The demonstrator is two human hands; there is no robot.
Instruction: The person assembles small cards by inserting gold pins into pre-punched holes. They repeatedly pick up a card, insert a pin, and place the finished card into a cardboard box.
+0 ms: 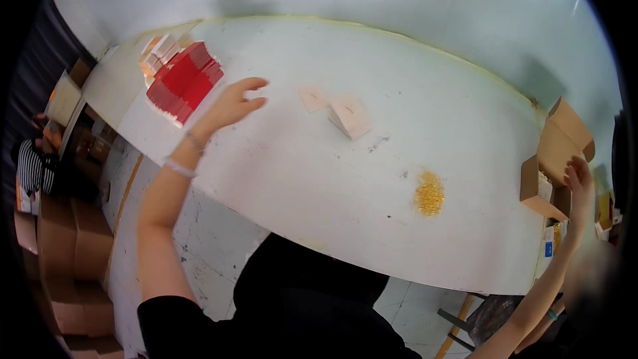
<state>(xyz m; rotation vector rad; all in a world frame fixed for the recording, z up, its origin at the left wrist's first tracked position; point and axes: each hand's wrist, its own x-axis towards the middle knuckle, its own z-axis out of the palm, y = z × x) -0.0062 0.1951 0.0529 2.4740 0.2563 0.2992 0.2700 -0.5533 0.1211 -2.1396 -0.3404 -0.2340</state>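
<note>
My left hand (pixel 236 101) is raised over the table, thumb and fingers apart, with nothing in it. Beside it on the left lie rows of overlapping red card-like pieces (pixel 186 78) with pale edges. To its right are a small stack of pale cream cards (pixel 350 118) and a single cream card (pixel 312 99), each with a short mark in the middle. Far to the right, my right hand (pixel 580 183) is above the near edge of an open cardboard box (pixel 531 183), fingers loosely bent and no object visible in them. White contents show partly inside the box.
A heap of tiny gold pieces (pixel 429 194) lies on the white table (pixel 299 186). Orange-and-white packs (pixel 159 52) stand behind the red rows. A blurred person (pixel 588 282) is close at the lower right, near a stool (pixel 488 319). Large cartons (pixel 73 239) are stacked at left.
</note>
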